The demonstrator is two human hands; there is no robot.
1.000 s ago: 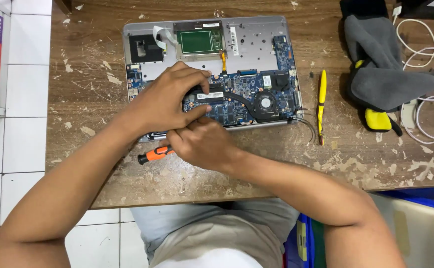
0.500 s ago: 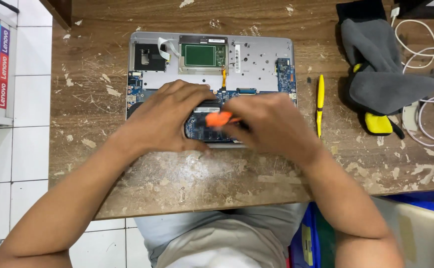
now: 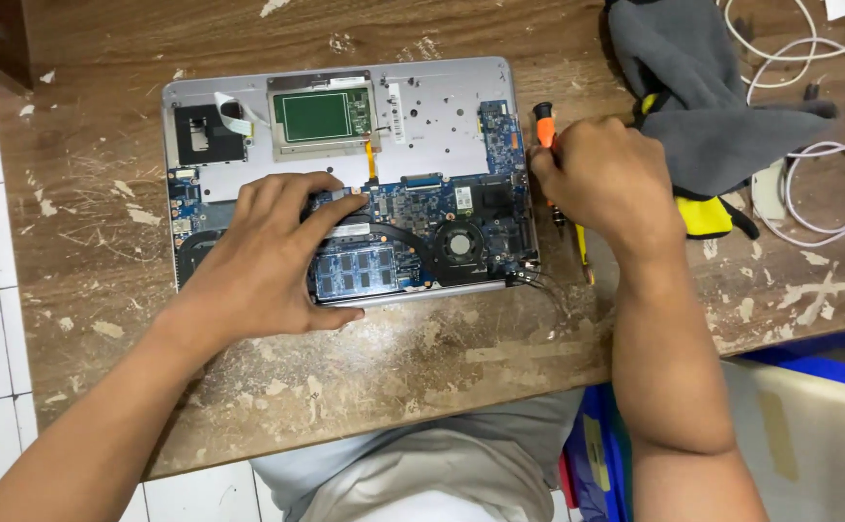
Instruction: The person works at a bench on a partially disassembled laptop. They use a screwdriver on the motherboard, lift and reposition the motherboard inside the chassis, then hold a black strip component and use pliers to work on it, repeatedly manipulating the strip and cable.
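My left hand [image 3: 268, 256] lies flat on the opened laptop [image 3: 345, 184], fingers [image 3: 331, 215] spread and pressing the blue board near its front edge. Right of the laptop, my right hand [image 3: 601, 179] has its fingers clamped round an orange screwdriver [image 3: 543, 124], tip hidden under the palm. A slip there could, I judge, gouge the board or snag the thin wires at the laptop's right corner. A yellow tool [image 3: 585, 253] lies under that hand. Beyond, a grey cloth [image 3: 713, 97] and white cable [image 3: 833, 184] crowd the tabletop [image 3: 94, 280]; left of the laptop there is open room.
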